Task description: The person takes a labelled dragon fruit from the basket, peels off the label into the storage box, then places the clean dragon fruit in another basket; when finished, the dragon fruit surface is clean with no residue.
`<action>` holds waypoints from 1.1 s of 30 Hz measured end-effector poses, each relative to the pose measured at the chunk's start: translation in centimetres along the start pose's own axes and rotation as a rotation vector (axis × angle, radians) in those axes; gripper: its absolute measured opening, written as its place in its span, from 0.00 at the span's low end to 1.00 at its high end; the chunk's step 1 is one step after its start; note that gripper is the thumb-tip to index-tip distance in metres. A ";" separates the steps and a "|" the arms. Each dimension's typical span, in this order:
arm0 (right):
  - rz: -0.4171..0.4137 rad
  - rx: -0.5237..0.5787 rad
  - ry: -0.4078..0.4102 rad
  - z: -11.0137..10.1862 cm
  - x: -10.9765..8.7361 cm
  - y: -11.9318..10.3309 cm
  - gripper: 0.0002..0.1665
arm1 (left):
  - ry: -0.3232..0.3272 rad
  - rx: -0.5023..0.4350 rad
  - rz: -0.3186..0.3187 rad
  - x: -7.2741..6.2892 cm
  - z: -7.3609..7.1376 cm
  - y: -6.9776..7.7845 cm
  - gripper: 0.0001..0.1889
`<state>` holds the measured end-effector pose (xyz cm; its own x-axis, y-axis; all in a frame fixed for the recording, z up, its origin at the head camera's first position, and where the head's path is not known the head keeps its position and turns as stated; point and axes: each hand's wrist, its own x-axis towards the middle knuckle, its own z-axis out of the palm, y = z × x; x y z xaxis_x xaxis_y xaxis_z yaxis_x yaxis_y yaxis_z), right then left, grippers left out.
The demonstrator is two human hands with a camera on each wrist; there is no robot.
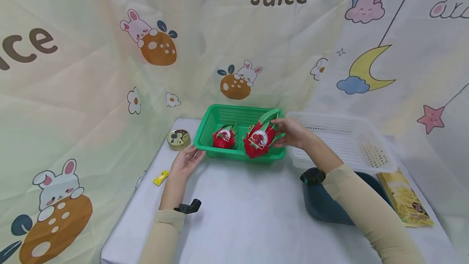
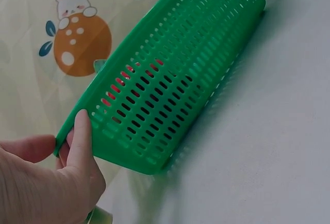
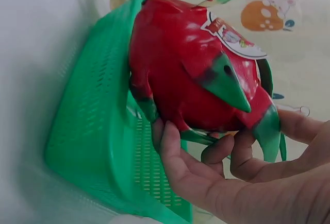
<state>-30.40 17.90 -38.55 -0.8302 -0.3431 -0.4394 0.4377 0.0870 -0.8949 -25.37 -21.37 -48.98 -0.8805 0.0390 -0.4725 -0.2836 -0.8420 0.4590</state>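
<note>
A green plastic basket (image 1: 234,155) with slotted walls stands toward the back of the table. My left hand (image 1: 186,163) pinches its front left corner, thumb on one side of the rim and fingers on the other, as the left wrist view shows. Inside lies a red dragon fruit (image 1: 223,138) with a round label. Over the basket's right front edge, my right hand (image 1: 291,133) holds a larger dragon fruit (image 1: 258,139) by its right side and green leaf tips. The right wrist view shows curled fingers under this dragon fruit (image 3: 178,64), overlapping the basket rim.
To the right stands a white perforated basket (image 1: 340,141), with a dark blue bin (image 1: 322,203) before it, partly hidden by my right forearm. A yellow packet (image 1: 404,199) lies far right. On the left are a round tin (image 1: 178,139) and a small yellow wrapped piece (image 1: 161,177).
</note>
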 end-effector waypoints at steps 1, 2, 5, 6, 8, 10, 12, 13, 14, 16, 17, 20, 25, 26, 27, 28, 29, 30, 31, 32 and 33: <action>-0.002 -0.005 -0.008 0.0 -0.3 0.1 0.32 | -0.004 0.001 -0.001 0.0 -0.1 0.0 0.27; -0.007 -0.010 -0.015 0.0 -0.6 0.3 0.32 | -0.008 0.001 -0.002 0.0 -0.1 0.0 0.27; -0.019 -0.034 -0.029 -0.1 -1.6 0.5 0.29 | -0.030 0.016 -0.002 0.1 -0.1 -0.1 0.29; -0.021 -0.044 -0.036 -0.1 -2.0 0.6 0.28 | -0.038 0.022 -0.003 0.1 0.0 -0.1 0.30; -0.019 -0.063 -0.052 -0.1 -2.6 0.8 0.25 | -0.047 0.029 -0.003 0.1 0.1 -0.1 0.31; -0.017 -0.082 -0.071 0.1 -3.3 1.1 0.24 | -0.044 0.032 -0.001 0.1 0.1 -0.1 0.30; -0.015 -0.097 -0.091 0.4 -3.9 1.4 0.24 | -0.043 0.031 -0.002 0.0 0.2 -0.1 0.30; -0.014 -0.107 -0.098 0.5 -4.2 1.6 0.24 | -0.043 0.031 -0.001 0.0 0.2 0.0 0.30; -0.015 -0.118 -0.105 0.6 -4.5 1.8 0.25 | -0.047 0.035 -0.001 0.0 0.2 0.0 0.30; -0.011 -0.141 -0.122 0.9 -5.0 2.2 0.28 | -0.046 0.040 -0.002 0.0 0.2 0.0 0.30; -0.007 -0.154 -0.127 1.0 -5.2 2.5 0.28 | -0.050 0.042 -0.005 0.0 0.1 0.0 0.30; -0.001 -0.194 -0.143 1.2 -5.7 3.2 0.31 | -0.034 0.043 -0.001 0.1 0.0 -0.1 0.29; 0.011 -0.221 -0.154 1.6 -6.2 4.7 0.32 | -0.019 0.065 0.003 0.2 -0.1 -0.3 0.28; 0.013 -0.224 -0.157 1.7 -6.3 5.0 0.31 | -0.022 0.063 0.002 0.2 -0.1 -0.3 0.28; 0.014 -0.225 -0.165 1.7 -6.3 5.4 0.31 | -0.026 0.062 0.000 0.2 0.0 -0.3 0.28; 0.015 -0.227 -0.167 1.7 -6.3 5.7 0.31 | -0.029 0.059 -0.002 0.1 0.0 -0.2 0.28; 0.016 -0.230 -0.173 1.8 -6.3 6.1 0.31 | -0.033 0.057 -0.006 0.1 0.1 -0.2 0.28; 0.016 -0.230 -0.178 1.8 -6.3 6.4 0.31 | -0.033 0.052 -0.007 0.2 0.1 -0.1 0.28; 0.017 -0.231 -0.184 1.9 -6.4 6.7 0.31 | -0.034 0.048 -0.008 0.2 0.1 0.0 0.28; 0.019 -0.229 -0.190 2.0 -6.4 7.0 0.31 | -0.032 0.045 -0.010 0.2 0.0 0.1 0.28; 0.025 -0.222 -0.195 2.1 -6.5 7.3 0.31 | -0.029 0.044 -0.013 0.3 0.0 0.2 0.28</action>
<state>-21.08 18.75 -42.11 -0.7287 -0.5099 -0.4572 0.3529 0.2926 -0.8887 -25.66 -21.50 -49.03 -0.8871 0.0659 -0.4567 -0.3107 -0.8171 0.4855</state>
